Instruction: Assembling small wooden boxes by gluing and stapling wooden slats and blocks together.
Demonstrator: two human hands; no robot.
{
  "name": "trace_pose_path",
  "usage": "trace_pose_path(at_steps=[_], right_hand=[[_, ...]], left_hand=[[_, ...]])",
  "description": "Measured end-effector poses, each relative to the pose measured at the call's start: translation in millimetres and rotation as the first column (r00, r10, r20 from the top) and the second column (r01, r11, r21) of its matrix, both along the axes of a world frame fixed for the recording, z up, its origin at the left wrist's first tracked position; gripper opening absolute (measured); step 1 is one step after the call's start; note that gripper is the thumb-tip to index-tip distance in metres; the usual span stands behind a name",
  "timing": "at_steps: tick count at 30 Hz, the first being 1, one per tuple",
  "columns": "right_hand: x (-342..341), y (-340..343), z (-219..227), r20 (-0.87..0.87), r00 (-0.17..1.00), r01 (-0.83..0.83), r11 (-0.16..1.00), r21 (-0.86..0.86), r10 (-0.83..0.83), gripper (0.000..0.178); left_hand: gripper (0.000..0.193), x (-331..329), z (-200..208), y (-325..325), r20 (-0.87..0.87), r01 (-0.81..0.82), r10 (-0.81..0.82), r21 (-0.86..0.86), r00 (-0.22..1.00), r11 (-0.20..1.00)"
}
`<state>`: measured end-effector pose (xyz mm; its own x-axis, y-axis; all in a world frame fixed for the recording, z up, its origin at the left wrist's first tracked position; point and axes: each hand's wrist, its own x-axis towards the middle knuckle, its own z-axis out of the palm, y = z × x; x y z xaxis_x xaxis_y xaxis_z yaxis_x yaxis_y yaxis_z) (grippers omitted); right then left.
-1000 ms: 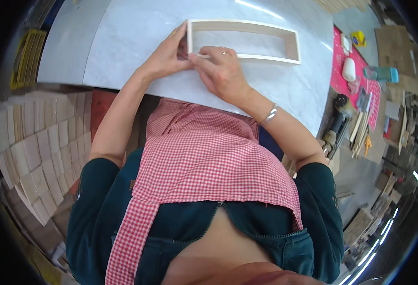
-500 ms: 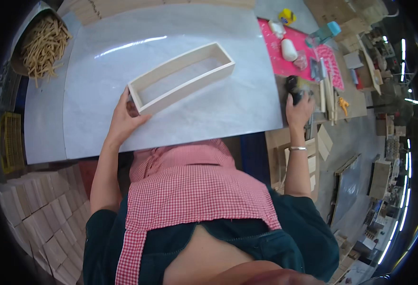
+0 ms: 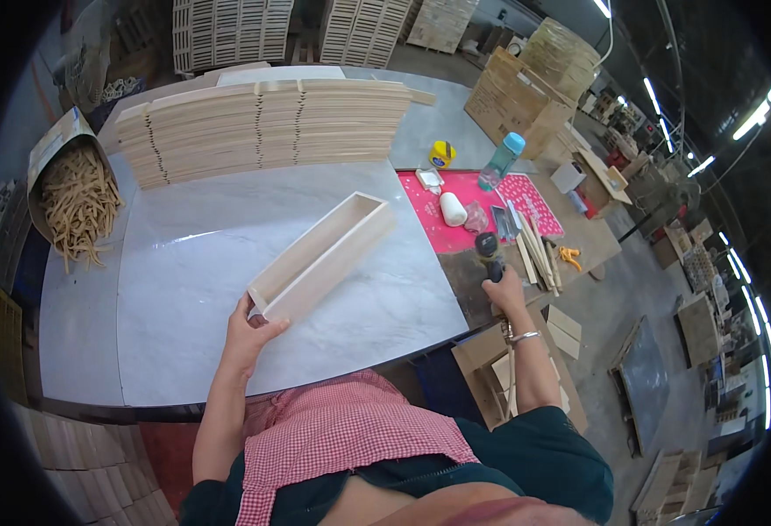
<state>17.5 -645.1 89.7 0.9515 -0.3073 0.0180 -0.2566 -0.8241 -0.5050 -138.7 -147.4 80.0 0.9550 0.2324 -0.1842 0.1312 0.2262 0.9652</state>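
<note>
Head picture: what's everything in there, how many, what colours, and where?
Table: 1, whitish, centre
Wooden frame: 1, pale, mid-table
Notched boards: one stack, pale, far side
Wood strips: many, tan, in left bin
Mat: 1, pink, right of the table
Bottle: 1, bluish, mat's far edge
Yellow object: 1, yellow, left of bottle
Dark tool: 1, black, just below mat
Sticks: several, pale, right of dark tool
Orange tool: 1, orange, beside sticks
Large carton: 1, brown, beyond bottle
Apron: 1, red check, bottom
Left hand: 1, bare, holding wooden frame's near end
Right hand: 1, bare, on dark tool
</note>
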Motion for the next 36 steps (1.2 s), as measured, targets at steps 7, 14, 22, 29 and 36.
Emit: trace_pose_path(at_steps=[7, 14, 22, 29, 36], right_hand=[[-108.2, 114.9, 98.3, 0.344, 0.939, -0.161, 0.856, 0.492, -0.021, 0.026], [-177.7, 190.5, 77.3, 0.105, 0.977, -0.207, 0.704, 0.679, 0.186, 0.028], [-196.5, 233.5, 78.0, -0.008, 0.944, -0.233, 0.686, 0.689, 0.329, 0.029], [-191.7, 211.9, 65.5, -0.368, 0.746, -0.404, 0.817, 0.412, 0.555, 0.052], [-190.9, 211.1, 62.5, -0.527, 0.580, -0.649, 0.743, 0.162, 0.621, 0.053]], left_hand=[[0.080, 10.2, 16.7, -6.4, 0.005, -0.022, 0.022, 0.021, 1.000, 1.000], [0.070, 25.0, 38.4, -27.6, 0.101, 0.032, -0.044, 0.114, 0.994, 0.993], [0.081, 12.7, 25.2, -32.3, 0.037, -0.027, 0.018, 0.230, 0.999, 0.973], [0.081, 7.4, 32.4, -32.4, -0.006, -0.010, 0.012, 0.286, 1.000, 0.958], [0.084, 4.7, 34.8, -33.3, 0.004, -0.009, 0.008, 0.340, 1.000, 0.940]])
